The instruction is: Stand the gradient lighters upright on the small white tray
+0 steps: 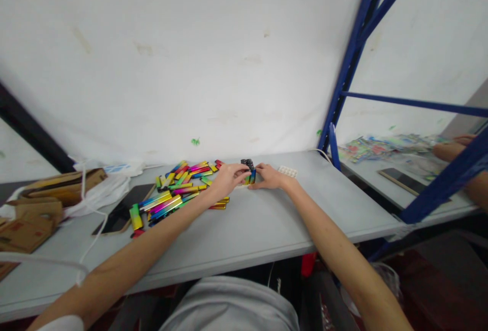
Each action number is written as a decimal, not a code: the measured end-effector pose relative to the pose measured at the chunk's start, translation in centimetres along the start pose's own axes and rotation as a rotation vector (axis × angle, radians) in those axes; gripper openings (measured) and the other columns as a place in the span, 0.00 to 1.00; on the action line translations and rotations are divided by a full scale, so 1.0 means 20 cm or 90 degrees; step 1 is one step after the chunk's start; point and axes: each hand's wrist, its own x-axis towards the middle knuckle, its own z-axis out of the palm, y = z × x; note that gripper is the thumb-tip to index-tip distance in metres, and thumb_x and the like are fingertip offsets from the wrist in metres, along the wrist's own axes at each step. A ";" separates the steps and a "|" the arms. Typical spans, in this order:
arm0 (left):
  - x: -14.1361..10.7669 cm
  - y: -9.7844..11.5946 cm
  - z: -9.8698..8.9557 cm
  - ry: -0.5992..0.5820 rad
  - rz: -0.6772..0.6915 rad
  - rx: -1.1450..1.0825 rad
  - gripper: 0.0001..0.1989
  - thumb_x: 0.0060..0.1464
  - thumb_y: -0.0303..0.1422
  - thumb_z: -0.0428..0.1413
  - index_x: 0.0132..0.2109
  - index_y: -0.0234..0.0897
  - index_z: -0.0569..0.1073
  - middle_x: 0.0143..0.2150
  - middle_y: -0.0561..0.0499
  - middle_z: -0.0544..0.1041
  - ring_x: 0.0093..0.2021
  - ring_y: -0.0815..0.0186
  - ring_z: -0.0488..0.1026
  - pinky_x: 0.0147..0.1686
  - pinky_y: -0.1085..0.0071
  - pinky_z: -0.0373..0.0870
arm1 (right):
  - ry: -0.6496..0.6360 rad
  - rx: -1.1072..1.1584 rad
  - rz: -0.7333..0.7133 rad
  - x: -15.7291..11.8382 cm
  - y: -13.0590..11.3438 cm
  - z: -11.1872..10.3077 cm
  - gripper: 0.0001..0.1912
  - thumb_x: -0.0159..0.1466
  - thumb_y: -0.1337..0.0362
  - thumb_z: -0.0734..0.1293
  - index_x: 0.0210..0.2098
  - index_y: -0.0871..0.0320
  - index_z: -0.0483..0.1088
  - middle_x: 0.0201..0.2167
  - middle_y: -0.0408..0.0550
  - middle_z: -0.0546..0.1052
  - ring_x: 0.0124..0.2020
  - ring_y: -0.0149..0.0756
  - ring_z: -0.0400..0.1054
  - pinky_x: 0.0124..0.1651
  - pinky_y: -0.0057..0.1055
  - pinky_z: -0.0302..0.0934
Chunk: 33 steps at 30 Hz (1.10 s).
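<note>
At the middle of the grey table (pixel 236 239), my left hand (pixel 230 177) has its fingers closed at small black pieces (pixel 247 163) on top of shiny coloured cases. My right hand (pixel 268 176) is closed around the right side of these upright blue and yellow cases (pixel 251 177). A pile of shiny rainbow-coloured cases (pixel 168 204) lies left of my hands, partly behind my left forearm. Just right of my right hand is a white tray-like piece (pixel 287 171) with small bumps.
A dark phone (pixel 127 210), a white cable and an open cardboard box (pixel 34 219) with white plastic are at the left. A blue metal frame (pixel 348 61) rises at the right. Beyond it, another person's arm (pixel 453 150) is over a table with colourful packets.
</note>
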 end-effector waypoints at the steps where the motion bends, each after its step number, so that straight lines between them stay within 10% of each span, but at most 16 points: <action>1: -0.01 -0.01 0.01 0.015 -0.014 -0.011 0.17 0.67 0.44 0.58 0.47 0.35 0.81 0.37 0.45 0.85 0.31 0.61 0.82 0.36 0.68 0.78 | 0.004 0.004 -0.001 0.00 0.00 0.00 0.37 0.61 0.45 0.78 0.62 0.60 0.75 0.59 0.63 0.77 0.60 0.57 0.72 0.63 0.44 0.65; 11: -0.04 -0.09 0.05 0.017 -0.005 0.074 0.12 0.66 0.39 0.59 0.50 0.38 0.79 0.33 0.50 0.81 0.34 0.61 0.79 0.40 0.67 0.74 | -0.003 -0.007 -0.009 0.00 0.02 0.01 0.36 0.63 0.46 0.77 0.64 0.58 0.73 0.60 0.61 0.76 0.60 0.55 0.71 0.65 0.43 0.63; 17: -0.03 -0.04 0.03 0.036 0.006 0.083 0.29 0.63 0.36 0.61 0.68 0.42 0.67 0.34 0.55 0.76 0.31 0.65 0.74 0.35 0.71 0.70 | -0.002 0.009 -0.034 -0.01 0.03 0.02 0.38 0.63 0.42 0.75 0.63 0.61 0.74 0.59 0.63 0.76 0.61 0.56 0.71 0.65 0.45 0.63; 23: -0.04 0.01 -0.27 0.055 -0.045 0.166 0.16 0.65 0.46 0.57 0.47 0.39 0.78 0.29 0.54 0.78 0.30 0.64 0.75 0.35 0.70 0.69 | 0.004 0.037 -0.022 -0.02 0.02 0.01 0.36 0.62 0.42 0.76 0.61 0.60 0.76 0.59 0.63 0.77 0.61 0.58 0.70 0.66 0.48 0.63; 29: -0.06 -0.30 -0.73 0.099 -0.213 0.275 0.18 0.58 0.47 0.55 0.42 0.39 0.80 0.34 0.49 0.84 0.36 0.58 0.80 0.42 0.67 0.74 | -0.015 0.039 -0.009 -0.01 0.02 0.01 0.41 0.61 0.41 0.76 0.64 0.63 0.73 0.61 0.67 0.74 0.62 0.58 0.70 0.66 0.48 0.63; 33: -0.02 -0.49 -0.83 0.023 -0.324 0.408 0.23 0.60 0.46 0.52 0.50 0.36 0.81 0.47 0.40 0.84 0.49 0.50 0.80 0.54 0.58 0.73 | -0.016 0.040 -0.006 -0.01 0.02 0.00 0.42 0.62 0.40 0.75 0.64 0.63 0.73 0.61 0.67 0.74 0.61 0.58 0.70 0.66 0.48 0.63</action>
